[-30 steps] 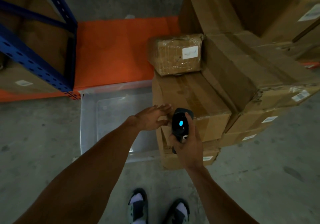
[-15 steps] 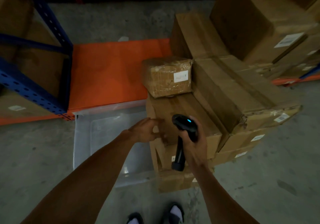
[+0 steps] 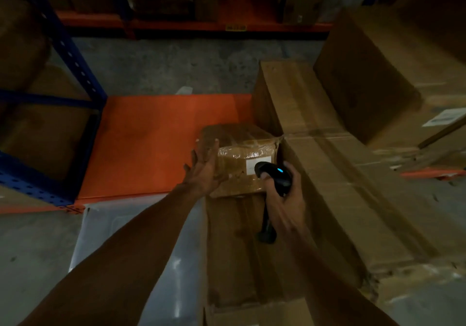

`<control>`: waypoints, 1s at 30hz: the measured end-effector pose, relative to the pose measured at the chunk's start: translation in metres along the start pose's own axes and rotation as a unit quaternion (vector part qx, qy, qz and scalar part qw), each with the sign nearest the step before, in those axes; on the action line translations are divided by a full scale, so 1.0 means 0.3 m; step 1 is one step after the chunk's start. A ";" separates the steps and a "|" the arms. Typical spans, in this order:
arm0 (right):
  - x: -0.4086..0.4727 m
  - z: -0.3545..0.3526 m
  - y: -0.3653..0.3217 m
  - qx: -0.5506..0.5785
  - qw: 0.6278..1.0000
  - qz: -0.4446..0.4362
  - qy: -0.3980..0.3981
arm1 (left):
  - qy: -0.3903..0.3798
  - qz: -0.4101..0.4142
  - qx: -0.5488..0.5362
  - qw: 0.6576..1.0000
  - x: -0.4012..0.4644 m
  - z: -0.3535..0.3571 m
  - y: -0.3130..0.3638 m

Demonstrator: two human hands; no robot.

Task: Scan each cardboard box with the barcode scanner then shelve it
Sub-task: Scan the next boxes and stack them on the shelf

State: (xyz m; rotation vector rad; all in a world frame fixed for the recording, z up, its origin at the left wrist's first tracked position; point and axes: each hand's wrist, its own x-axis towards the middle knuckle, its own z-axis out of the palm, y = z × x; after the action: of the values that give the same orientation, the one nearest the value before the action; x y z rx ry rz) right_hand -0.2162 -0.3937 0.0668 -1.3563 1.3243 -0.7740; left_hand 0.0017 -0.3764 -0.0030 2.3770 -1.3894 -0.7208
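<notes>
Small tape-wrapped cardboard box [image 3: 242,160]: atop larger flat carton [image 3: 234,245], just beside long carton [image 3: 335,187] on right; white label [image 3: 252,167] on near face. Left hand [image 3: 203,169]: fingers straight, palm flat against box's left side. Right hand [image 3: 283,194]: clasped round black barcode scanner [image 3: 273,176] (blue light lit on top), scanner head just before label. Orange shelf deck [image 3: 156,144]: behind box, left. Blue rack upright [image 3: 73,55]: far left. Clear plastic bin [image 3: 141,245]: on floor, beneath left forearm.
</notes>
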 end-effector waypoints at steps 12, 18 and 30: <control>0.128 0.041 0.107 -0.093 0.996 0.005 0.002 | 0.050 -0.048 -0.152 0.986 0.170 0.115 -0.041; 0.104 0.043 0.109 -0.108 0.994 -0.008 0.020 | 0.052 -0.044 -0.144 0.987 0.161 0.120 -0.035; 0.086 0.044 0.103 -0.132 0.990 -0.033 0.044 | 0.053 -0.045 -0.156 0.985 0.170 0.131 -0.043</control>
State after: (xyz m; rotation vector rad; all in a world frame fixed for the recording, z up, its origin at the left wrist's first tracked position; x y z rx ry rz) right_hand -0.2080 -0.4107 0.0288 -1.5963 1.4969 -0.7282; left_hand 0.0100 -0.4147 -0.0557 2.2063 -1.0459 -0.7598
